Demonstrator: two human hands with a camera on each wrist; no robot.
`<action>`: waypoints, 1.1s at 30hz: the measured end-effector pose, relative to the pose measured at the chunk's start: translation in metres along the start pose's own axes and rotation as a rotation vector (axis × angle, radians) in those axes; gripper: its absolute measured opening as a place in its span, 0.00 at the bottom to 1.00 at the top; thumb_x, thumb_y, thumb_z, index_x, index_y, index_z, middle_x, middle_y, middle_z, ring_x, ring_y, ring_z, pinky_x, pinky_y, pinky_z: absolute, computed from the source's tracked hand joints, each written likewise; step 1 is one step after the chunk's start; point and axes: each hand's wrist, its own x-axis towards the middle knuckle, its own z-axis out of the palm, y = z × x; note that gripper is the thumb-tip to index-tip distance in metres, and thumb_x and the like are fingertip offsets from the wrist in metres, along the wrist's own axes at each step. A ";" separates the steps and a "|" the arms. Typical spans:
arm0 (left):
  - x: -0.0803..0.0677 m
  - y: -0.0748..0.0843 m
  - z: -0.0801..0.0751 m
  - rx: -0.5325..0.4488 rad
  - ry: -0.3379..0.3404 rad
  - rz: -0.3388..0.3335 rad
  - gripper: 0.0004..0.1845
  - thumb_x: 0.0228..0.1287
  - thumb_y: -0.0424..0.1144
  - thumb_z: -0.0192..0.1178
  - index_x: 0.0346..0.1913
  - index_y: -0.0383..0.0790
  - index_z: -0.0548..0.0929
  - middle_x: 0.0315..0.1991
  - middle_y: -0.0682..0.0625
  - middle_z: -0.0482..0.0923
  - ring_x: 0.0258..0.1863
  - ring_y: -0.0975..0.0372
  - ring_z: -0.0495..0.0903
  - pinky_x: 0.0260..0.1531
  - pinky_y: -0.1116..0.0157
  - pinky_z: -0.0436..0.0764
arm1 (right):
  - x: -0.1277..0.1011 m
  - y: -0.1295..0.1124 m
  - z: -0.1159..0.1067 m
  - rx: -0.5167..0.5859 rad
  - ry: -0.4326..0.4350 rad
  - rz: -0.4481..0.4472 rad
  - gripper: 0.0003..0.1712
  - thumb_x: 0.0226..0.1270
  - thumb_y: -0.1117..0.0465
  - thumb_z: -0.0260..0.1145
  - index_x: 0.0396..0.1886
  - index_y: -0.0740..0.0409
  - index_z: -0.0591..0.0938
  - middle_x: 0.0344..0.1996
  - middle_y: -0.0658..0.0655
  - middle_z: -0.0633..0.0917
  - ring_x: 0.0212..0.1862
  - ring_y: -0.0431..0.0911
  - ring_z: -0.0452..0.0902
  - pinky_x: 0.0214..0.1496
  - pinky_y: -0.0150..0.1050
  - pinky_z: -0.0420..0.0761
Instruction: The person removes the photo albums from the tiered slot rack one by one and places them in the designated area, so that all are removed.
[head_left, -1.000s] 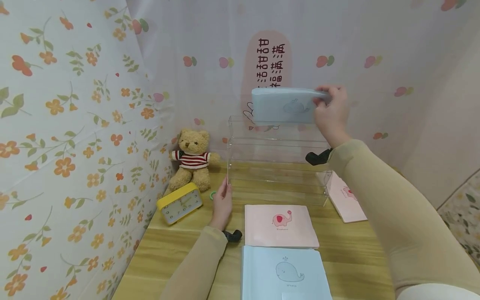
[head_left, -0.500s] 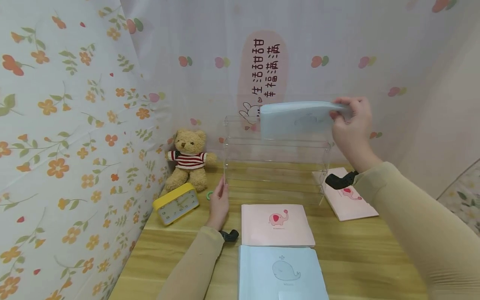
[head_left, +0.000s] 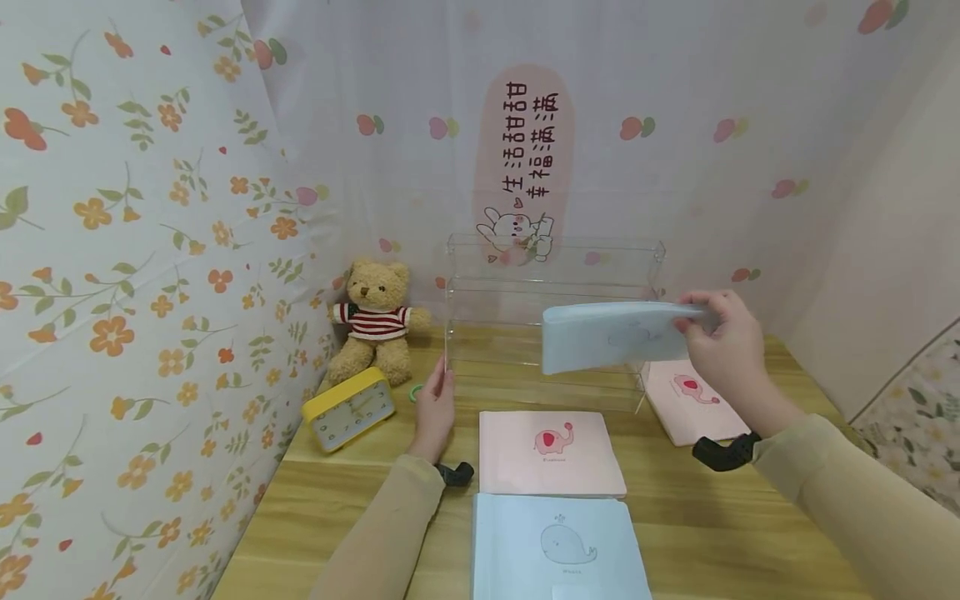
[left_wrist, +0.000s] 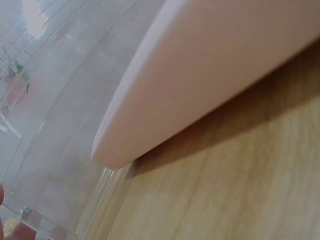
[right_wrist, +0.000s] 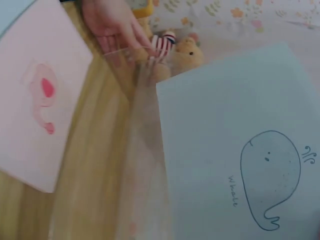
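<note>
In the head view my right hand [head_left: 731, 354] pinches one end of a light-blue notebook [head_left: 592, 337] and holds it in the air, in front of the lower tiers of a clear acrylic rack [head_left: 555, 283]. The right wrist view shows its cover with a whale drawing [right_wrist: 270, 175]. At the rack's lower left side, my left hand [head_left: 435, 417] touches the side panel with fairly straight fingers. A pink elephant notebook [head_left: 551, 475] lies flat before the rack, and a blue whale notebook [head_left: 517, 550] lies nearer me.
Another pink elephant notebook [head_left: 678, 408] lies at the rack's right side. A teddy bear [head_left: 375, 333] sits left of the rack, behind a yellow alarm clock [head_left: 348, 408]. A small green ring [head_left: 415, 392] lies near my left hand. Patterned curtains [head_left: 150, 250] border the wooden table.
My right hand has brought the blue notebook down from above the rack's top and to the right, to the height of the lower tiers. My left hand stays at the rack's side.
</note>
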 end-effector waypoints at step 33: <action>0.002 -0.001 -0.003 0.001 -0.018 0.005 0.29 0.90 0.47 0.53 0.87 0.52 0.67 0.84 0.45 0.69 0.82 0.47 0.71 0.82 0.47 0.73 | -0.069 0.133 -0.053 -0.119 -0.413 0.100 0.17 0.83 0.58 0.69 0.62 0.62 0.81 0.61 0.73 0.83 0.44 0.17 0.65 0.36 0.29 0.74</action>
